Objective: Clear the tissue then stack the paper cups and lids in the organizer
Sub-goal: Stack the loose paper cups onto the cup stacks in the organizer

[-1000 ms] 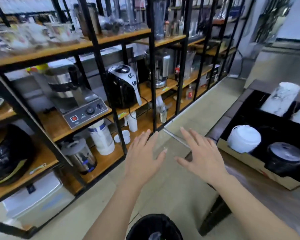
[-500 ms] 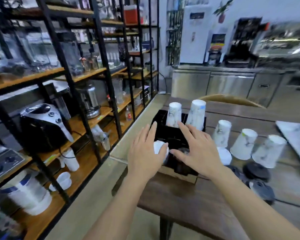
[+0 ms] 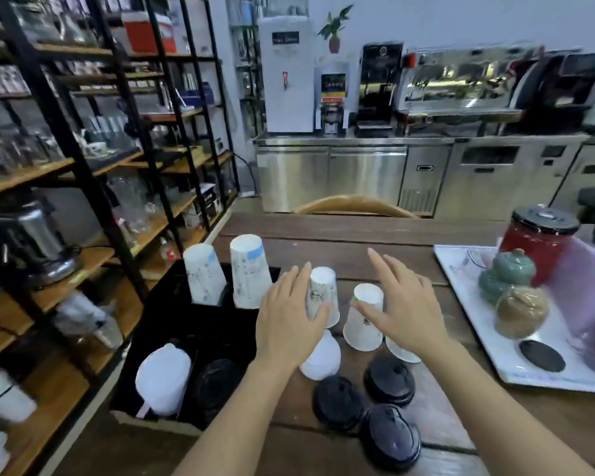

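Both hands hover open, fingers spread, holding nothing, at the centre of the frame. The left hand [image 3: 287,324] is in front of an upturned paper cup [image 3: 323,292]; the right hand [image 3: 404,309] partly covers a second upturned cup [image 3: 364,319]. A white lid [image 3: 322,357] and three black lids [image 3: 389,381] lie on the wooden surface [image 3: 340,245] below them. At lower left, the black organizer [image 3: 220,341] holds two cup stacks [image 3: 249,271] at its back and a white lid stack [image 3: 164,377] at its front.
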Motion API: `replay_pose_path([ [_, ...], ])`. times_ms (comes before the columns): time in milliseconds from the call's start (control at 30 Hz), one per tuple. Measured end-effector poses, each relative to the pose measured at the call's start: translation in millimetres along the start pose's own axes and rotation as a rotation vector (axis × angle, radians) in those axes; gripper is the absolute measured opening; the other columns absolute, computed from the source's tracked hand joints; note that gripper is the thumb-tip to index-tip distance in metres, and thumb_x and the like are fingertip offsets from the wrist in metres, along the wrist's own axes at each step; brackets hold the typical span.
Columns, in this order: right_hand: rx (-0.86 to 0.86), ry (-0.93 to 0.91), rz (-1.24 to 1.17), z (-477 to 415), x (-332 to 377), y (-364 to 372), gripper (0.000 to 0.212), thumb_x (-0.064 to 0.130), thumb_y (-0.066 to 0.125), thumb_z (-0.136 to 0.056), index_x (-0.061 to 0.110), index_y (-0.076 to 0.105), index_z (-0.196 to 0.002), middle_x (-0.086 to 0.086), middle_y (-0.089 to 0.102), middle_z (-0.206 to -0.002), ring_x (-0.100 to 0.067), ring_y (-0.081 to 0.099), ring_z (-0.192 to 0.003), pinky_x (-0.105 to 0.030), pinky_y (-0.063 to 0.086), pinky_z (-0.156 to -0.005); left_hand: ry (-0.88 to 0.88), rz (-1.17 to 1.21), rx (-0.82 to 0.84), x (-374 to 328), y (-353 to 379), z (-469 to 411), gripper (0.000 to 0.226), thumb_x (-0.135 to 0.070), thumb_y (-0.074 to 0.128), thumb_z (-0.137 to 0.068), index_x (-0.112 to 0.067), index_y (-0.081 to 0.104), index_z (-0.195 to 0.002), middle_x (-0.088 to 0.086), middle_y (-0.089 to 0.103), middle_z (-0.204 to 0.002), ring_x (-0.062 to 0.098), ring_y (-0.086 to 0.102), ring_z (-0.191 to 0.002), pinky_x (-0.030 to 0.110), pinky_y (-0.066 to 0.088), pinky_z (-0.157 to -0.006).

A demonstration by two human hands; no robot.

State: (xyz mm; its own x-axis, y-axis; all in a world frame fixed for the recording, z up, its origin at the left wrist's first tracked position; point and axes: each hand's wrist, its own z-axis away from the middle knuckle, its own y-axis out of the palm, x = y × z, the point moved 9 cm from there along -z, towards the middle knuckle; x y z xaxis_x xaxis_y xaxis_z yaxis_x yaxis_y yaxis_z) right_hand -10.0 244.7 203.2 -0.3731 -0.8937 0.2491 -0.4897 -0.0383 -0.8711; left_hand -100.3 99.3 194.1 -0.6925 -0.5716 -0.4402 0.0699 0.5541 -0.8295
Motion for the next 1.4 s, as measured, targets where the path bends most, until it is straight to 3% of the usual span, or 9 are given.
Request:
replay_pose_path([
  [167, 0.039, 0.083, 0.023, -10, -58, 19, 0.088, 0.070, 0.030, -0.070, 0.026, 0.023, -0.146, -0.011, 0.045, -0.143, -0.027, 0.045, -0.130, -0.045, 0.038, -0.097, 0.016, 0.003, 0.041, -19, 38, -25, 0.066, -0.048, 0.044, -0.090, -0.027, 0.020, -0.148, -0.007, 0.027, -0.155, 0.012, 0.022, -0.143, 0.029, 0.020, -0.114],
  [267, 0.048, 0.122, 0.018, -9, -83, 28, 0.086, 0.069, 0.037, -0.073, 0.024, 0.026, -0.145, -0.011, 0.047, -0.140, -0.027, 0.047, -0.128, -0.045, 0.041, -0.095, 0.053, 0.040, 0.114, -34, 69, -36, 0.067, -0.050, 0.045, -0.089, -0.027, 0.020, -0.148, -0.006, 0.031, -0.154, 0.013, 0.025, -0.142, 0.036, 0.026, -0.115],
  [433, 0.095, 0.207, -0.019, 2, -116, 40, 0.080, 0.052, 0.058, -0.081, 0.026, 0.020, -0.147, -0.005, 0.039, -0.147, -0.024, 0.041, -0.132, -0.042, 0.034, -0.101, 0.136, 0.046, 0.199, -61, 113, -50, 0.065, -0.046, 0.044, -0.090, -0.027, 0.021, -0.148, -0.006, 0.027, -0.155, 0.013, 0.020, -0.143, 0.032, 0.018, -0.115],
  [667, 0.192, 0.325, -0.055, 16, -155, 61, 0.091, 0.076, 0.028, -0.069, 0.032, 0.015, -0.147, -0.007, 0.032, -0.151, -0.024, 0.033, -0.137, -0.041, 0.033, -0.101, 0.337, -0.050, 0.379, -96, 175, -52, 0.059, -0.038, 0.044, -0.092, -0.037, 0.022, -0.146, -0.001, 0.019, -0.158, 0.020, 0.010, -0.147, 0.038, 0.003, -0.118],
  [833, 0.294, 0.333, -0.079, 24, -166, 87, 0.078, 0.057, 0.051, -0.083, 0.034, 0.013, -0.147, -0.005, 0.027, -0.152, -0.024, 0.032, -0.138, -0.044, 0.029, -0.108, 0.350, -0.127, 0.487, -98, 203, -49, 0.057, -0.034, 0.042, -0.090, -0.033, 0.025, -0.145, -0.001, 0.015, -0.159, 0.022, 0.000, -0.147, 0.046, -0.005, -0.116],
  [967, 0.305, 0.342, -0.111, 24, -166, 98, 0.064, 0.052, 0.054, -0.084, 0.025, 0.031, -0.138, 0.000, 0.041, -0.140, -0.018, 0.040, -0.129, -0.040, 0.025, -0.102, 0.338, -0.080, 0.490, -95, 208, -49, 0.049, -0.030, 0.046, -0.089, -0.027, 0.037, -0.137, 0.007, 0.016, -0.159, 0.022, -0.001, -0.148, 0.042, -0.006, -0.117],
  [1200, 0.251, 0.511, -0.351, 26, -168, 113, 0.052, 0.047, 0.062, -0.079, 0.021, 0.036, -0.116, 0.003, 0.059, -0.109, -0.020, 0.058, -0.100, -0.041, 0.034, -0.094, 0.333, 0.089, 0.452, -100, 208, -52, 0.031, -0.011, 0.045, -0.081, -0.011, 0.049, -0.112, 0.006, 0.040, -0.144, 0.021, 0.007, -0.147, 0.033, -0.001, -0.119],
  [1300, 0.199, 0.547, -0.405, 24, -167, 107, 0.049, 0.043, 0.064, -0.077, 0.022, 0.037, -0.112, 0.006, 0.057, -0.098, -0.017, 0.056, -0.086, -0.038, 0.040, -0.084, 0.344, 0.133, 0.410, -102, 203, -54, 0.027, -0.011, 0.045, -0.080, -0.010, 0.052, -0.106, 0.004, 0.049, -0.132, 0.021, 0.014, -0.145, 0.031, -0.001, -0.117],
  [1400, 0.093, 0.494, -0.405, 17, -167, 88, 0.054, 0.038, 0.069, -0.076, 0.014, 0.042, -0.116, 0.006, 0.051, -0.097, -0.015, 0.048, -0.081, -0.033, 0.037, -0.078, 0.345, 0.235, 0.409, -107, 194, -60, 0.030, -0.015, 0.048, -0.079, -0.012, 0.055, -0.108, -0.002, 0.051, -0.127, 0.019, 0.022, -0.141, 0.024, 0.011, -0.110],
])
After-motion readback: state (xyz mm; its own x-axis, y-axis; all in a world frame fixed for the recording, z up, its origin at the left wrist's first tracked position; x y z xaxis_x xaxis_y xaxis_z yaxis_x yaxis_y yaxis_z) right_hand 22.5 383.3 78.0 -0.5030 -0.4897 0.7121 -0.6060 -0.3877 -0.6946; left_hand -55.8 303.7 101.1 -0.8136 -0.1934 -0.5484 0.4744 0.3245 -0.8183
